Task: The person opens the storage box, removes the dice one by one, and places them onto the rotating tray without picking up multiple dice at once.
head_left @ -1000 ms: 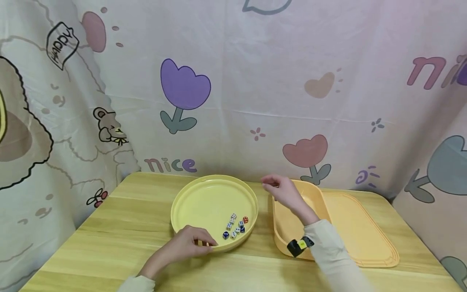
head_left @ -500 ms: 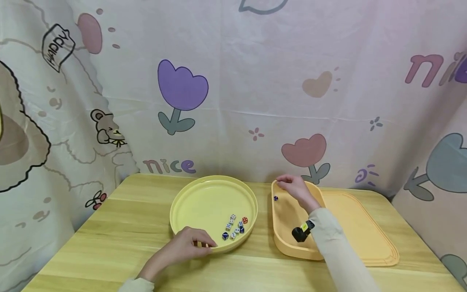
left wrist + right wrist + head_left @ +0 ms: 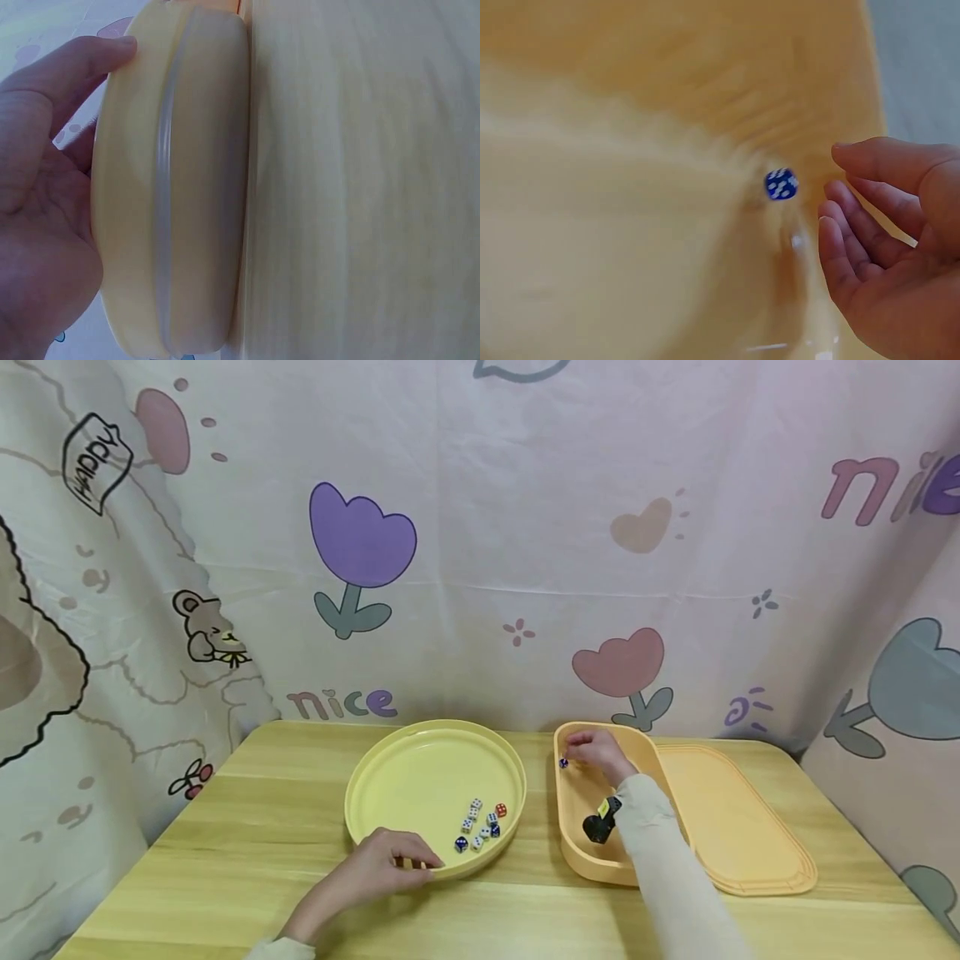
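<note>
My left hand [image 3: 390, 858] grips the near rim of a round yellow tray [image 3: 405, 774]; in the left wrist view the thumb [image 3: 112, 52] lies against the tray's outer wall. Several small dice [image 3: 467, 825], mostly white with some blue and one red die [image 3: 501, 810], lie in the tray's near right part. Inside an orange rectangular box [image 3: 592, 868], my right hand [image 3: 600, 753] reaches toward the back left corner. A blue die [image 3: 781, 184] with white pips sits there, just off the fingertips. Those fingers are loosely bent and hold nothing.
A flat orange lid [image 3: 742, 818] lies on the wooden table [image 3: 247, 843] right of the box, beside its wall. A printed curtain [image 3: 480, 527] hangs behind the table and at both sides. A black wrist camera [image 3: 600, 822] hangs over the box.
My right hand has come in from the box's left rim, past its back rim, and lower into the box beside the blue die. The left hand keeps its grip on the tray.
</note>
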### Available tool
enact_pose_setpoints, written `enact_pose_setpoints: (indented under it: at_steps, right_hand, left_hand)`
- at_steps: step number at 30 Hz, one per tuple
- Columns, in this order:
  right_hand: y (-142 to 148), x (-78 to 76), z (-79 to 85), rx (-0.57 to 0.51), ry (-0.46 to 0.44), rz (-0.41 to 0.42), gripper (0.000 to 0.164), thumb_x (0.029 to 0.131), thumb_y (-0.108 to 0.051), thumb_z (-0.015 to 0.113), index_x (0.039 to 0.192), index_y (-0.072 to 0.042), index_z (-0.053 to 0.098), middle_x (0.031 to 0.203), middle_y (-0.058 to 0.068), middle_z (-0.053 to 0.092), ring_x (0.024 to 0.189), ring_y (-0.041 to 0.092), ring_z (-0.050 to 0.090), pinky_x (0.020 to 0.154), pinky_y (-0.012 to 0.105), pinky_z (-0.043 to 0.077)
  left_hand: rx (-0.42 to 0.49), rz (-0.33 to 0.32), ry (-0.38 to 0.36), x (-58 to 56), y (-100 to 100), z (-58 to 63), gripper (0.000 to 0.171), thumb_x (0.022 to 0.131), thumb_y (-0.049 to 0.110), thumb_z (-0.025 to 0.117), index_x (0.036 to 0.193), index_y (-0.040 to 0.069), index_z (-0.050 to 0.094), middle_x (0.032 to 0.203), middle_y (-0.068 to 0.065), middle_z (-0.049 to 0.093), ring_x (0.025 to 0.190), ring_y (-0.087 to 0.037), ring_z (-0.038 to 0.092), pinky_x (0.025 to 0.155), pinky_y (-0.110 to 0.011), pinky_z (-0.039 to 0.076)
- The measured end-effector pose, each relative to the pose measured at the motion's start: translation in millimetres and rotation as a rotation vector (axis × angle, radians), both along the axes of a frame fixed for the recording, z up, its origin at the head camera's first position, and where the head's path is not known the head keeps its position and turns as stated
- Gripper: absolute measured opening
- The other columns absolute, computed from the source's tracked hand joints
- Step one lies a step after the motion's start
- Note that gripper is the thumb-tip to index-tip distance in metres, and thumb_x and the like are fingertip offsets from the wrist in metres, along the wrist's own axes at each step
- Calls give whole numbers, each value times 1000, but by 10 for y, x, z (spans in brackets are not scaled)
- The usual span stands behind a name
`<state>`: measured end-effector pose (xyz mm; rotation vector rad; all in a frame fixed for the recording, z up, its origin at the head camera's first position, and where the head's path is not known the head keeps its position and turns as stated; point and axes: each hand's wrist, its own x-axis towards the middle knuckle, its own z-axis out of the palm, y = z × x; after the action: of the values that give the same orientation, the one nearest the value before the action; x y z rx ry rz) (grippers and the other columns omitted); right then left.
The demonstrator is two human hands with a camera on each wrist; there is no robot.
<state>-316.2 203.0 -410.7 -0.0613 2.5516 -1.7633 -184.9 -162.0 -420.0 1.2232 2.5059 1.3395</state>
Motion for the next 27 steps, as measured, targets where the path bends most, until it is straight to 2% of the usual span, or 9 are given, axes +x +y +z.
enact_pose_setpoints:
  at_steps: [3, 9, 13, 19, 27]
  right_hand:
    - [29, 4, -63, 39, -6, 20, 29, 85, 5, 63, 110, 20, 58, 90, 16, 68, 69, 8, 56, 69, 27, 49]
    - [59, 23, -97, 104, -33, 60, 32, 82, 3, 69, 110, 17, 61, 101, 20, 68, 75, 6, 56, 72, 24, 47]
    - [50, 0, -130, 157, 1, 68, 29, 79, 6, 71, 106, 15, 65, 99, 21, 69, 79, 9, 58, 72, 23, 47]
    - [22, -43, -178, 191, 9, 33, 21, 76, 7, 73, 96, 9, 69, 91, 14, 70, 77, 12, 56, 69, 24, 44]
    - [-15, -16, -171, 292, 34, 28, 12, 74, 9, 71, 85, 5, 71, 85, 11, 67, 75, 17, 54, 62, 24, 42]
  left_hand:
    - [0, 4, 3, 4, 3, 2, 11, 86, 12, 72, 96, 10, 76, 91, 6, 71, 76, 0, 57, 61, -23, 48]
    - [-5, 9, 17, 1, 9, 12, 11, 86, 13, 72, 96, 10, 76, 92, 6, 71, 75, 1, 56, 60, -23, 47]
    - [-12, 19, 6, 3, 4, 20, 11, 86, 13, 72, 96, 11, 76, 92, 6, 71, 75, 1, 56, 60, -23, 47]
    - [-14, 23, -2, 4, 3, 27, 11, 86, 14, 73, 96, 11, 76, 92, 6, 71, 74, 1, 55, 60, -22, 46]
    - [-11, 18, -9, 10, 7, 12, 11, 86, 13, 72, 96, 10, 77, 91, 6, 71, 75, 1, 55, 60, -22, 46]
